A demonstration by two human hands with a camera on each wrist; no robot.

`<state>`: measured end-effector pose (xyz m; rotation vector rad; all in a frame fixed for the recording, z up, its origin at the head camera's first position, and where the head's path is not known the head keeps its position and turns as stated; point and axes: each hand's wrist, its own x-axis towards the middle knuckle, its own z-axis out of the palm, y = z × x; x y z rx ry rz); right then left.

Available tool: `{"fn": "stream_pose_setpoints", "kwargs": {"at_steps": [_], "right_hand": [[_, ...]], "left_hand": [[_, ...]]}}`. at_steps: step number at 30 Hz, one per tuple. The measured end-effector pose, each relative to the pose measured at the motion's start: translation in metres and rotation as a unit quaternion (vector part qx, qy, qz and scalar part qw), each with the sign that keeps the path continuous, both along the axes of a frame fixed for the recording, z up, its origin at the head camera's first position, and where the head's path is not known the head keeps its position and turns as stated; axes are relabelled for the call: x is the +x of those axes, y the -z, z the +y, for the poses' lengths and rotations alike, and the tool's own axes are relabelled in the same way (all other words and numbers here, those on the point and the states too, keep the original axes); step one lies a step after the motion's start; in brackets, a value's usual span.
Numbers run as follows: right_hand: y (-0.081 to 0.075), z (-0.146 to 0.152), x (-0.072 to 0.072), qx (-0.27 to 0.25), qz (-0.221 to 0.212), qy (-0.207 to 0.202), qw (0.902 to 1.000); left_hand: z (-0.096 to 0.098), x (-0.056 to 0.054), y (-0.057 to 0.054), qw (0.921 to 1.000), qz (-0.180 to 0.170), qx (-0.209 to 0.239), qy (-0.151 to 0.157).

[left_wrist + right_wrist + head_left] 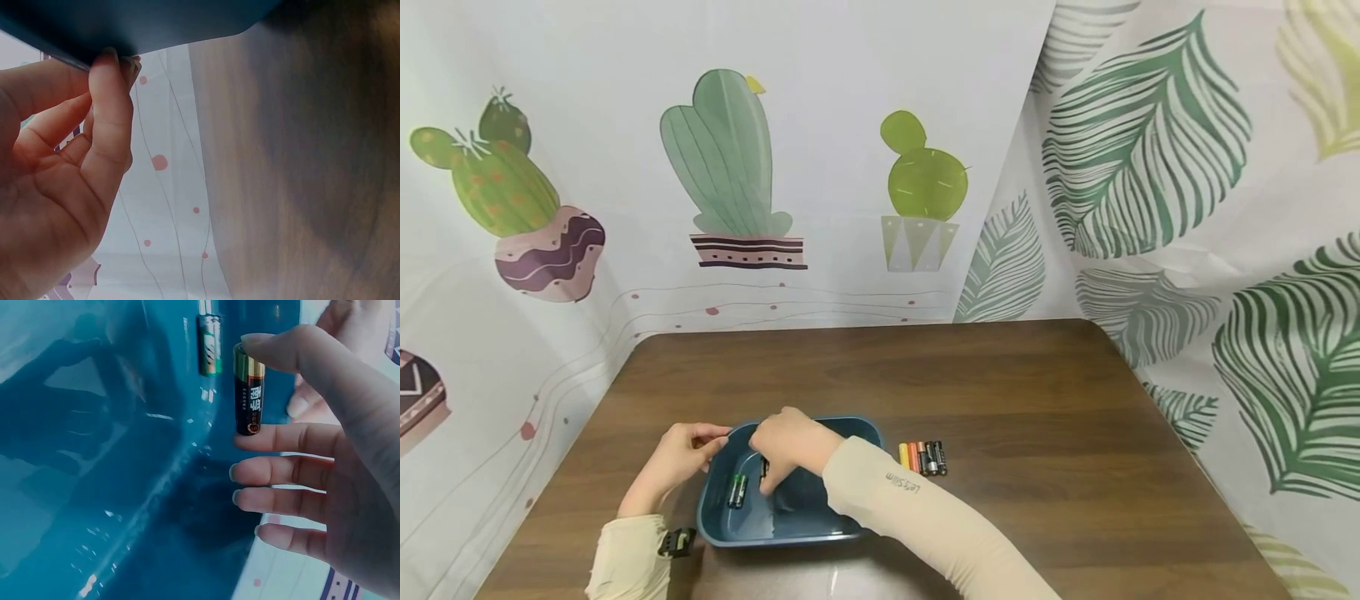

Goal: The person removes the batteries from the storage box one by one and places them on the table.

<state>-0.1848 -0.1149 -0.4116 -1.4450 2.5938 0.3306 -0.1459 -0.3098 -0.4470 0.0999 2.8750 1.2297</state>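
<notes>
A blue plastic basin [797, 540] stands on the table before the person. My left hand [679, 462] pinches its left rim between thumb and fingers, as the left wrist view also shows. Over the inside of the basin, my right hand [793, 444] holds a black battery with a gold end [249, 394], thumb on one end and index finger at the other. The remaining fingers of that hand are extended. Green-and-black batteries [737, 492] lie side by side on the basin's floor at the left.
Right of the basin, several batteries [922, 458] in yellow, orange and black lie in a row on the brown wooden table [1037, 400]. A white cloth with printed cacti and leaves [842, 167] hangs behind. A black band [677, 542] circles the left wrist.
</notes>
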Motion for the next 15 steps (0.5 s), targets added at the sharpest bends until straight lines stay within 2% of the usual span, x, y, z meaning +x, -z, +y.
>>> {"fn": "stream_pose_setpoints", "kwargs": {"at_steps": [9, 15], "right_hand": [[-0.015, 0.023, -0.006, -0.014, 0.035, -0.005, 0.9993], [-0.023, 0.041, -0.006, -0.037, 0.043, -0.002, 0.9984]], "left_hand": [[0.0, 0.0, -0.001, 0.9999, 0.0, 0.013, 0.001], [0.001, 0.0, 0.0, 0.9999, -0.005, 0.012, -0.007]]}}
